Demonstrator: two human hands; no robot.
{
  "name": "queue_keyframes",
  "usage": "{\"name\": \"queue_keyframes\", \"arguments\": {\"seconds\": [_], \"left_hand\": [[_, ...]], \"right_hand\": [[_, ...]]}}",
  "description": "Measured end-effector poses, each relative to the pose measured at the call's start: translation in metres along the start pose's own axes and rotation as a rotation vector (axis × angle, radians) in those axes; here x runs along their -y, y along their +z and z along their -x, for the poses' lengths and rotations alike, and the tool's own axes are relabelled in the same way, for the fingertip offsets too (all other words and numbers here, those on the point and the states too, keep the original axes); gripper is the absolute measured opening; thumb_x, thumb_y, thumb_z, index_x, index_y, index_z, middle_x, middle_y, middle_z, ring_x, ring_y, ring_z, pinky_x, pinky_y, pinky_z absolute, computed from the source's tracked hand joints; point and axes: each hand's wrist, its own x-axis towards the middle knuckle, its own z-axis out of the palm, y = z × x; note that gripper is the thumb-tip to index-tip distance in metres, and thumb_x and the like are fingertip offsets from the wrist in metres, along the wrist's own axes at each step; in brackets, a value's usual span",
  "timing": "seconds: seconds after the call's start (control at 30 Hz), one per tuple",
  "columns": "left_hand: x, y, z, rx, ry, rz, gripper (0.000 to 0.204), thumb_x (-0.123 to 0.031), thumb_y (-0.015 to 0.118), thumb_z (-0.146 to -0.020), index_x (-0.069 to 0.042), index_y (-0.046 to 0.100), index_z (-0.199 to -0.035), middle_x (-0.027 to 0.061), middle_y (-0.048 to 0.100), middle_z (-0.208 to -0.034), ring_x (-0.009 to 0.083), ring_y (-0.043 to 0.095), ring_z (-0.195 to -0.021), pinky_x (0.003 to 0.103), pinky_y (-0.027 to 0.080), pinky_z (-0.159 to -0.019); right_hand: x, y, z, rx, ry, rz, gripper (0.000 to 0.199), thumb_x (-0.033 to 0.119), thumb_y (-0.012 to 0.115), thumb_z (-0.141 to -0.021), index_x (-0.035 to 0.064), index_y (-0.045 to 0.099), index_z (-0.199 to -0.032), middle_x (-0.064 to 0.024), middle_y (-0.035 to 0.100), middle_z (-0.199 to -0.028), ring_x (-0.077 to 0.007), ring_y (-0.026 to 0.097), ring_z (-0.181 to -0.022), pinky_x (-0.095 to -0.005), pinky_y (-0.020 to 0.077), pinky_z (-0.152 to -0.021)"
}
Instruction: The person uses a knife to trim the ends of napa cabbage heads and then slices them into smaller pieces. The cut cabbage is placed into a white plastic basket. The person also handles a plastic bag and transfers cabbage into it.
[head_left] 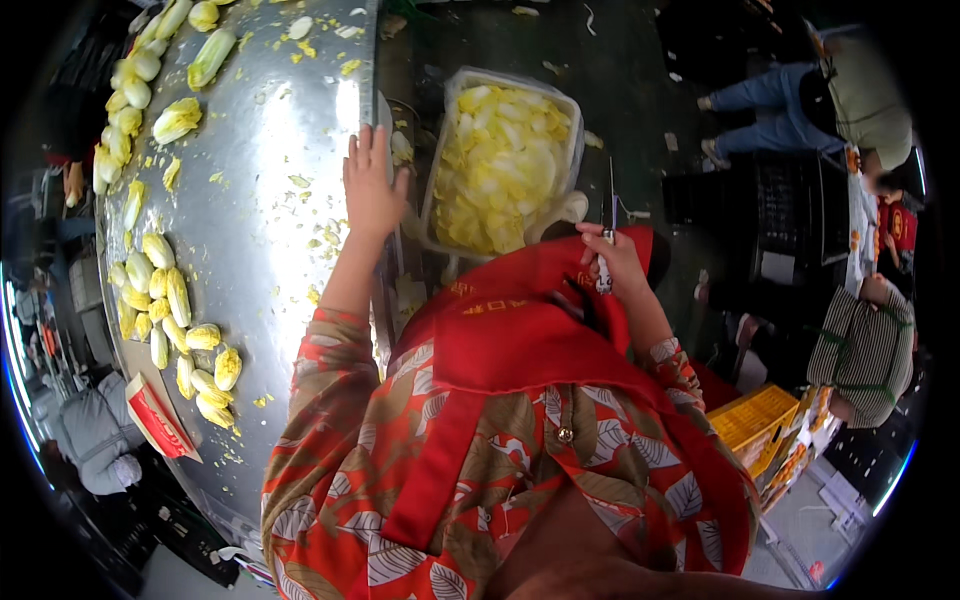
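My left hand (373, 185) rests on the right edge of the metal table (280, 130), its fingers stretched out and nothing in them. In front of my red apron (510, 340), my right hand (622, 262) is closed round the pale handle of a knife (611, 200), whose thin blade points away from me. A pale tub (430, 205) stands between my two hands, full of loose yellow and white cabbage leaves (500, 165). Trimmed small napa cabbages (160, 285) lie in a group along the table's left side, nearest to neither hand.
More cabbages (125, 110) line the far left table edge, and leaf scraps lie scattered over the metal. A red and white carton (160, 415) sits at the table's near left. People stand on both sides; black crates (800, 205) and a yellow crate (755, 425) are to the right.
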Motion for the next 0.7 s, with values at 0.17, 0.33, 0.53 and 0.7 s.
{"name": "queue_keyframes", "arguments": {"seconds": [0.17,0.33,0.53,0.7], "left_hand": [[0.003,0.002,0.0,0.006,0.013,0.008,0.068,0.001,0.052,-0.071,-0.007,0.036,-0.136,0.0168,0.032,-0.143,0.038,0.029,-0.131,0.048,0.026,-0.106],[-0.002,0.006,-0.001,-0.023,0.025,0.008,0.068,0.009,0.044,-0.069,-0.007,0.037,-0.135,0.0176,0.034,-0.141,0.0384,0.031,-0.13,0.047,0.027,-0.106],[-0.013,0.007,-0.005,-0.031,0.004,0.055,0.071,0.012,0.043,-0.069,-0.013,0.04,-0.135,0.0198,0.036,-0.14,0.04,0.033,-0.128,0.044,0.03,-0.106],[-0.037,0.008,-0.012,0.037,-0.144,-0.405,0.062,0.001,0.048,-0.078,-0.021,0.042,-0.135,0.0154,0.037,-0.141,0.0349,0.03,-0.132,0.055,0.023,-0.106]], "right_hand": [[-0.01,-0.009,0.022,-0.009,0.07,-0.026,0.032,0.015,0.063,-0.085,0.0004,0.058,-0.114,-0.0046,0.059,-0.062,-0.0067,0.05,-0.045,-0.0211,0.0394,-0.04],[-0.012,-0.03,0.029,0.038,0.108,0.009,0.034,0.013,0.058,-0.086,-0.0023,0.055,-0.116,-0.0059,0.061,-0.065,-0.0079,0.052,-0.046,-0.0219,0.0428,-0.042],[-0.004,-0.083,0.009,0.066,0.112,0.088,0.034,0.011,0.054,-0.086,-0.0016,0.055,-0.118,-0.0071,0.062,-0.067,-0.0081,0.053,-0.048,-0.0222,0.0452,-0.043],[-0.002,-0.136,-0.031,0.186,0.2,0.161,0.034,0.015,0.06,-0.085,0.0004,0.058,-0.116,-0.0062,0.061,-0.067,-0.0067,0.051,-0.047,-0.021,0.0405,-0.04]]}}
